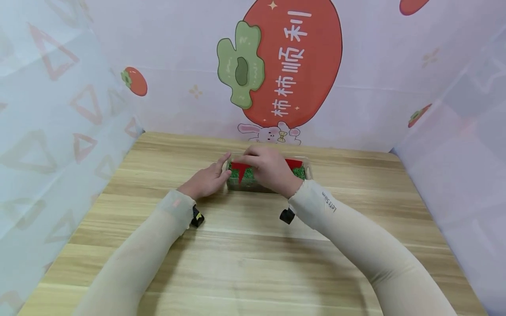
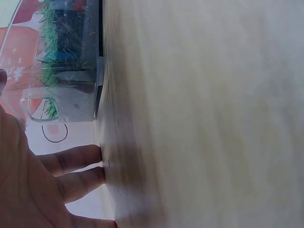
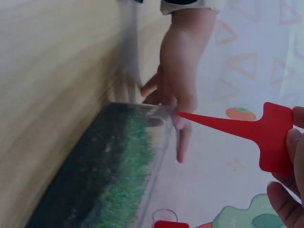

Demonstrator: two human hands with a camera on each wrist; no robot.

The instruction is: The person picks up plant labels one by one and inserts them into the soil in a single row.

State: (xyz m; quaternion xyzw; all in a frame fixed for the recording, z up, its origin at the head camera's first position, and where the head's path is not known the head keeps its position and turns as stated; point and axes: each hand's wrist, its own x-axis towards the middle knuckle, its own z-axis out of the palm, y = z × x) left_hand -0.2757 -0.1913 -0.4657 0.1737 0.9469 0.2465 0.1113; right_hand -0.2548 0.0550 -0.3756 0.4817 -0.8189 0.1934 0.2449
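Note:
A clear plastic box (image 1: pixel 257 188) with dark soil and green grass (image 3: pixel 126 190) inside stands near the back of the table. My right hand (image 1: pixel 272 169) is over it, pinching a red T-shaped plant label (image 3: pixel 275 137) by its broad head. The label's pointed stem hangs above the box's left end. A second red label (image 1: pixel 294 163) shows at the right part of the box, partly hidden by the right hand. My left hand (image 1: pixel 207 180) is at the box's left end, fingers spread. In the left wrist view several of its fingertips rest on the table (image 2: pixel 190 118).
Behind the table rises a backdrop printed with a large red persimmon (image 1: pixel 292 66) and a bunny (image 1: pixel 270 134). Patterned sheets (image 1: pixel 47 145) hang on both sides. The box has a handle opening (image 2: pixel 40 109) at its end.

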